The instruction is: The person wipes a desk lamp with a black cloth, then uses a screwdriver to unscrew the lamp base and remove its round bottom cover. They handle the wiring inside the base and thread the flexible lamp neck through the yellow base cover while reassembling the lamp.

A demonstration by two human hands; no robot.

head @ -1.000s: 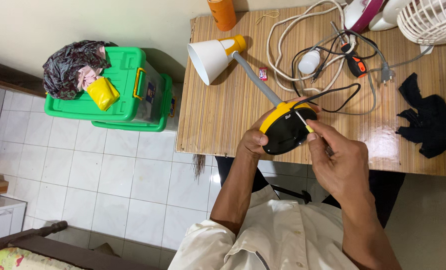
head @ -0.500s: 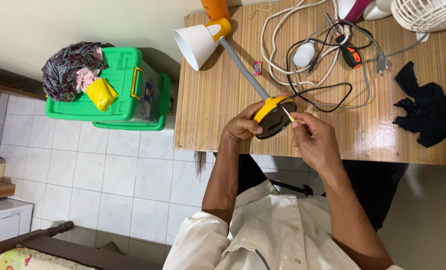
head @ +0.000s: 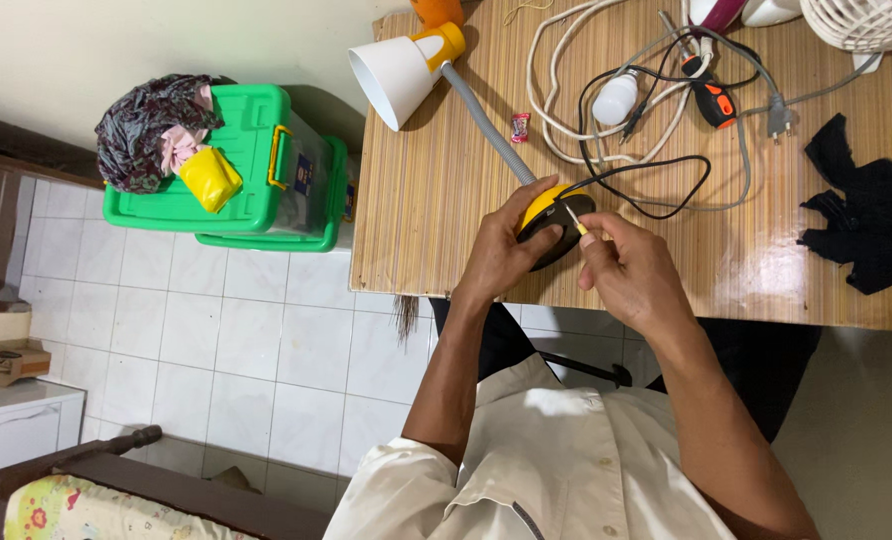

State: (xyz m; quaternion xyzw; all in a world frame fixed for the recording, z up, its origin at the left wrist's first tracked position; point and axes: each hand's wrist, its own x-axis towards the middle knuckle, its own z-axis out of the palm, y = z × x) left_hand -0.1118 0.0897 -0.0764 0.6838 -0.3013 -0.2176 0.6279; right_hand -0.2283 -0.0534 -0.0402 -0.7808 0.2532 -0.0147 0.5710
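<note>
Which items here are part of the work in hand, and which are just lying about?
In use: lamp base, held by left hand; thin tool in right hand; lamp shade.

Lying about: bulb, screwdriver, plug, black cloth, green bins, fan.

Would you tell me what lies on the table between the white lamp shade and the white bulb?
In the head view, a small red wrapped sweet and a loop of white cable lie between the lamp shade and the bulb.

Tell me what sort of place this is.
Most likely a room in a home used for small repairs: a wooden table strewn with cables, a green storage box on the white tiled floor, and a bed corner.
</note>
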